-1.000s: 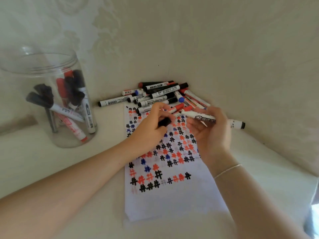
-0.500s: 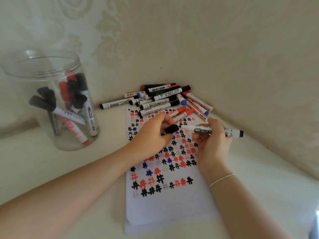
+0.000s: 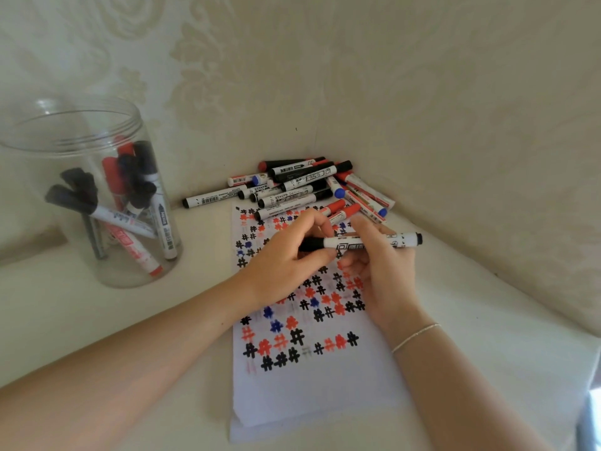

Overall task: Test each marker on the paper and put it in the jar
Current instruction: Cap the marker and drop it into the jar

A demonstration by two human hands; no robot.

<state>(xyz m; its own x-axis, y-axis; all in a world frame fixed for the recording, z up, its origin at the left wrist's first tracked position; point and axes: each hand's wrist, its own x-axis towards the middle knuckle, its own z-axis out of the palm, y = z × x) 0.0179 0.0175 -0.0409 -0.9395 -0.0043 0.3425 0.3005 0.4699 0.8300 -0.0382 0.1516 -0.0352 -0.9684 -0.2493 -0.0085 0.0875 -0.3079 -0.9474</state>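
Together, both hands hold a black marker (image 3: 367, 241) level over the paper (image 3: 312, 382): left hand (image 3: 286, 265) fingers pinch its cap, right hand (image 3: 380, 271) fingers curl round the barrel. Loose markers (image 3: 302, 187) lie at 12 o'clock; the jar (image 3: 81, 131) stands at 9 o'clock.

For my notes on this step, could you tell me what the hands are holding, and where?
One black marker is held level over the paper. The left hand pinches its capped end; the right hand grips the barrel.
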